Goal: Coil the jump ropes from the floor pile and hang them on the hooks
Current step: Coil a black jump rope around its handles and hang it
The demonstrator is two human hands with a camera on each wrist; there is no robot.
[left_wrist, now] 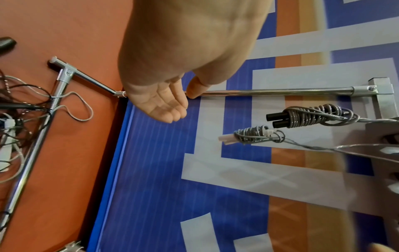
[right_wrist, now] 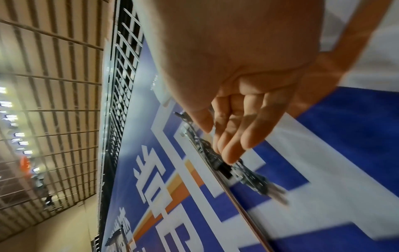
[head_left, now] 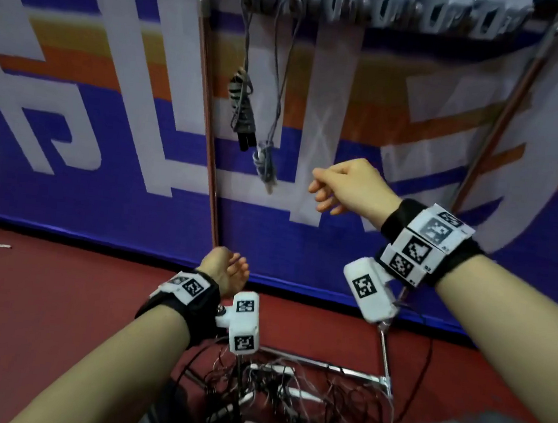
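Observation:
Two coiled grey jump ropes hang from the grey hook rail (head_left: 378,8). One has black handles (head_left: 241,111) (left_wrist: 306,116). The other, with pale handles (head_left: 265,161) (left_wrist: 250,136), hangs just to its right. A tangled pile of ropes (head_left: 285,405) lies on the red floor inside the rack's base. My right hand (head_left: 335,189) (right_wrist: 233,129) hovers just right of the pale-handled coil, fingers loosely relaxed, holding nothing. My left hand (head_left: 230,271) (left_wrist: 166,102) hangs lower, near the floor edge of the banner, palm open and empty.
The hooks sit on a metal rack with chrome uprights (head_left: 209,142) and floor bars (head_left: 323,366), set against a blue, white and orange banner wall (head_left: 77,86). Several free hooks show to the right on the rail. Loose rope loops (left_wrist: 75,109) spill over the base bar.

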